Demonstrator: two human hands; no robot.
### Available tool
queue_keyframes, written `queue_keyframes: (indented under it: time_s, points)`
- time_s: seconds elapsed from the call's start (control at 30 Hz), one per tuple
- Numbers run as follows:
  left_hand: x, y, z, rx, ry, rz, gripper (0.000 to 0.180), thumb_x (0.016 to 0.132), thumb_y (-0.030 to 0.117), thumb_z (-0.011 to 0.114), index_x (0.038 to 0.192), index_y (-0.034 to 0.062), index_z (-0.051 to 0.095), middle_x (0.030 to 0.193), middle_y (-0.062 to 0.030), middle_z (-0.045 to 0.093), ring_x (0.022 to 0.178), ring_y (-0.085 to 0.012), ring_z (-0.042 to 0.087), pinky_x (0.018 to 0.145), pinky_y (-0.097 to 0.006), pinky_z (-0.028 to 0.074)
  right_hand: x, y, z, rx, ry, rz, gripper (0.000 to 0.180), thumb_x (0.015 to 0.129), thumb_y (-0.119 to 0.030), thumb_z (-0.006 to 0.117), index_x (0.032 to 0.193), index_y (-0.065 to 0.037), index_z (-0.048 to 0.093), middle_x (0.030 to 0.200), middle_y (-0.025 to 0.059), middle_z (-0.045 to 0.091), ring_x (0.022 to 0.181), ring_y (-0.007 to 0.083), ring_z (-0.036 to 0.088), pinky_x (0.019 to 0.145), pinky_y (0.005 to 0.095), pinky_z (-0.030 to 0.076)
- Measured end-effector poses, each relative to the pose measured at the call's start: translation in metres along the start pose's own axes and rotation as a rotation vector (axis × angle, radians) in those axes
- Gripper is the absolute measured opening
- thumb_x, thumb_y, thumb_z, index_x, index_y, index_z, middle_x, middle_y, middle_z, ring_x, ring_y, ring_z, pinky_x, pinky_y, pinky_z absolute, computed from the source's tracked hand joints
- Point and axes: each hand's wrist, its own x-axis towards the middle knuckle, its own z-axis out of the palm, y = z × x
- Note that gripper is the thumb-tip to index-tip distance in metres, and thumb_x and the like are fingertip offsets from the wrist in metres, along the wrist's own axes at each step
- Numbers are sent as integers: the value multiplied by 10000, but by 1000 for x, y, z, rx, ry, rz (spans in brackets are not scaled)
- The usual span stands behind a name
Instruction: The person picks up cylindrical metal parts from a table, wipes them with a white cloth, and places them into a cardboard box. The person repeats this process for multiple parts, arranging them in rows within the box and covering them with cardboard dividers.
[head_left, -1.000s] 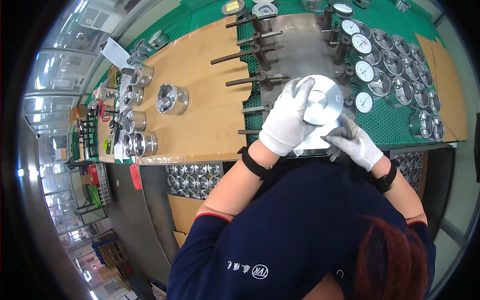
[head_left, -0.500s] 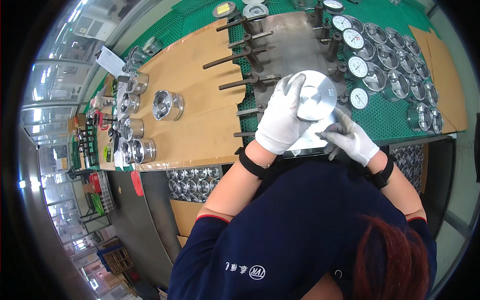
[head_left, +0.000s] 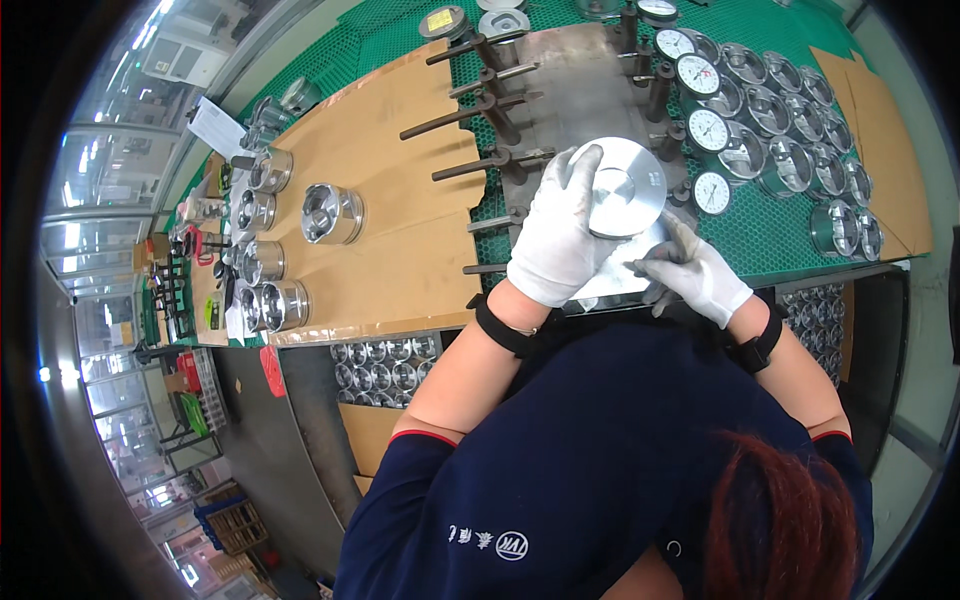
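My left hand (head_left: 560, 232), in a white glove, is closed on the rim of a silvery piston (head_left: 628, 190). The piston's flat round crown, with a smaller circle at its middle, faces up. It is held over the near end of a grey metal plate (head_left: 575, 70). My right hand (head_left: 692, 272), gloved with greyed fingertips, is just below the piston's near right edge. Its fingers are bent but apart, and nothing shows between them. Whether its upper fingertip touches the piston I cannot tell.
Dial gauges (head_left: 708, 130) on dark posts line the plate's right side, with rods (head_left: 470, 170) along its left. Several pistons (head_left: 768, 110) stand on the green mat at right. A lone piston (head_left: 332, 214) rests on the cardboard (head_left: 400, 270); more stand at its left edge.
The whole view has shifted slightly. Both hands and the piston keep nearly the same pose, with only a small movement in my right fingers.
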Motion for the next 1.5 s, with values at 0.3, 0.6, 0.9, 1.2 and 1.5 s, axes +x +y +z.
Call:
queue_keyframes:
  time_s: [0.3,0.6,0.9,1.2,1.5]
  points:
    - [9,49,-50,-837,-433,-785,344,934,197,611,1198,-21,584,1101,-135,663,933,-171,649,803,-298,531,-31,-17,-8,-238,94,-625,849,873,-48,714,1566,30,230,1465,171,487,1373,217,437,1142,345,361]
    - [-75,-136,-222,484,370,-648,718,914,343,728,1401,-113,462,1423,-285,519,1310,-345,525,1134,-408,389,-96,24,-119,132,711,-444,402,1014,-294,453,1227,1,624,1104,83,672,1012,151,639,884,322,526]
    - [-241,-271,-349,1078,-103,-1206,706,869,519,627,1279,-56,599,1235,-312,641,1172,-446,614,1002,-446,488,-36,115,-238,352,936,56,381,938,-403,551,1153,-98,624,1124,111,669,916,237,679,682,413,581]
    - [-197,-236,-318,665,0,-1392,638,892,502,588,1086,-97,689,982,-247,723,843,-323,705,788,-415,527,-35,136,-246,358,1124,-211,723,961,-351,612,1531,-74,263,1360,176,529,961,315,664,735,423,600]
    - [-91,-29,-211,-484,424,-1180,309,940,337,669,1068,56,678,911,-42,691,708,-104,633,592,-253,484,-39,7,-97,-99,644,-578,433,1024,-82,522,1452,-33,471,1270,112,627,901,152,658,758,297,584]
